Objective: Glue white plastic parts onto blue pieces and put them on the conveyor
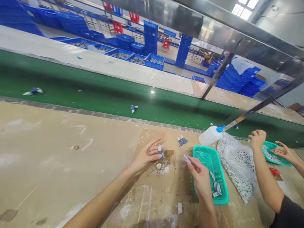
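My left hand (150, 155) pinches a small blue-and-white piece (160, 153) between thumb and fingers, above a stained patch of the board with a round yellowish cap (158, 166). To the right, my right hand (198, 172) grips a small whitish-grey piece (187, 159) at its fingertips. The two held pieces are apart. A similar blue-and-white piece (182, 141) lies on the table beyond my hands. Beside my right hand stands a teal basket (223, 193) with several grey and white pieces inside. A small white piece (180, 208) lies near the front.
A white bottle with a blue cap (211, 135) leans behind the basket. At right are a clear bag of small pieces (239, 158) and a co-worker's hands (258, 139) by another teal basket (276, 158). A green conveyor belt (99, 95) carrying blue-and-white pieces runs behind, under a metal frame.
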Demonstrator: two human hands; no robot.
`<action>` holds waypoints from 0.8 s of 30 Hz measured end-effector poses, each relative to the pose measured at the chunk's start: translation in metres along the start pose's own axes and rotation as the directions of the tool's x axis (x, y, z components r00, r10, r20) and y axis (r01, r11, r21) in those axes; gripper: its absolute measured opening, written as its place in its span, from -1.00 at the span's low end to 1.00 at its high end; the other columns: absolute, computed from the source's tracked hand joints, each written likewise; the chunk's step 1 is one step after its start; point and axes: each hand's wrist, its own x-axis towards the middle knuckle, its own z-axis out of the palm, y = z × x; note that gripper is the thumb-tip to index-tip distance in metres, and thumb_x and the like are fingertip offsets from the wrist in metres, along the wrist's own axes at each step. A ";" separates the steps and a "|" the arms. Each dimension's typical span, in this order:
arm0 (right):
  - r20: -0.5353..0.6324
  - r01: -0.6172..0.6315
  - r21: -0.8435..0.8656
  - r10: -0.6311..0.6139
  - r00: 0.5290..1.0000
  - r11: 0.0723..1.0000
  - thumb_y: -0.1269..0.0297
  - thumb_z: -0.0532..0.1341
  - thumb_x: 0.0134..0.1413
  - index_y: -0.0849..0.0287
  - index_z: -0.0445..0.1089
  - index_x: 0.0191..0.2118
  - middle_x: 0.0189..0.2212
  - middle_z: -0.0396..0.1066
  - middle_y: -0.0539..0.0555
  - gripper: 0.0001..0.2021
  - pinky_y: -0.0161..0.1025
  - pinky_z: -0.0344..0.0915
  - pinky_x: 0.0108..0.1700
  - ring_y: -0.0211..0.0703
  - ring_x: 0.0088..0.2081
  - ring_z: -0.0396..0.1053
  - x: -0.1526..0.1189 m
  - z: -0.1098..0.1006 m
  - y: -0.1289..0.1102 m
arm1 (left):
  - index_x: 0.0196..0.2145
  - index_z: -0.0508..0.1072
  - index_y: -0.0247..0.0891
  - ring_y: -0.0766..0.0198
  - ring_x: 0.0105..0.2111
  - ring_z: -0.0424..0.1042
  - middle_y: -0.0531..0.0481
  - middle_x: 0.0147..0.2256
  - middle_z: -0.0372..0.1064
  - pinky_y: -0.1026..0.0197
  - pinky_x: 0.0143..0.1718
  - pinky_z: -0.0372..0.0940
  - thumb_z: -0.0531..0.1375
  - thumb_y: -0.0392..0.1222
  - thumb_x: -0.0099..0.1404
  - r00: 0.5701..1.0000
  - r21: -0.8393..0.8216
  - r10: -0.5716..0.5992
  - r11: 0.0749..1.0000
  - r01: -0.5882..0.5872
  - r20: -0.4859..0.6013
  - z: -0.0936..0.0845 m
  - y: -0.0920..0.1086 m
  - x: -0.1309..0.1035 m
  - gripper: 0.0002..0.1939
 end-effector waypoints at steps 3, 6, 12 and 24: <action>0.018 0.043 -0.153 -0.040 0.999 0.987 0.01 0.33 0.08 0.08 0.60 -0.07 -0.09 0.58 0.16 -0.64 -0.07 0.47 -0.02 0.02 -0.07 0.50 -0.007 0.021 0.005 | -0.01 0.53 -0.24 0.26 -0.24 0.48 -0.06 -0.25 0.52 0.28 -0.17 0.37 0.57 -0.25 -0.15 1.000 -0.062 -0.020 0.998 0.019 -0.011 -0.008 -0.007 -0.003 -0.30; 0.027 0.077 -0.242 -0.072 0.997 0.967 0.06 0.30 0.12 0.08 0.58 -0.04 -0.09 0.59 0.16 -0.66 -0.03 0.43 0.04 0.03 -0.06 0.51 -0.016 0.043 0.015 | -0.16 0.57 -0.34 0.23 -0.19 0.50 -0.12 -0.22 0.53 0.30 -0.13 0.38 0.58 -0.26 -0.18 0.998 -0.169 -0.056 0.984 0.058 0.018 -0.014 -0.011 -0.004 -0.42; 0.047 0.196 -0.350 -0.192 0.980 0.916 0.14 0.27 0.18 0.10 0.60 -0.07 -0.15 0.61 0.15 -0.72 -0.13 0.45 -0.06 -0.04 -0.14 0.53 -0.023 0.066 0.037 | -0.27 0.48 -0.35 0.17 -0.18 0.55 -0.11 -0.27 0.53 0.22 -0.02 0.41 0.51 -0.28 0.03 0.990 -0.465 -0.108 0.874 0.138 0.091 -0.022 -0.010 -0.011 -0.65; 0.130 0.480 -0.566 -0.502 0.855 0.670 0.25 0.22 0.29 0.12 0.56 0.00 -0.35 0.52 0.11 -0.75 -0.20 0.39 -0.20 -0.19 -0.31 0.44 -0.023 0.071 0.053 | -0.27 0.57 -0.47 0.34 -0.23 0.50 -0.13 -0.23 0.53 0.29 0.06 0.31 0.30 -0.47 0.25 0.994 -0.579 -0.089 0.808 0.111 0.067 -0.028 -0.007 -0.007 -0.92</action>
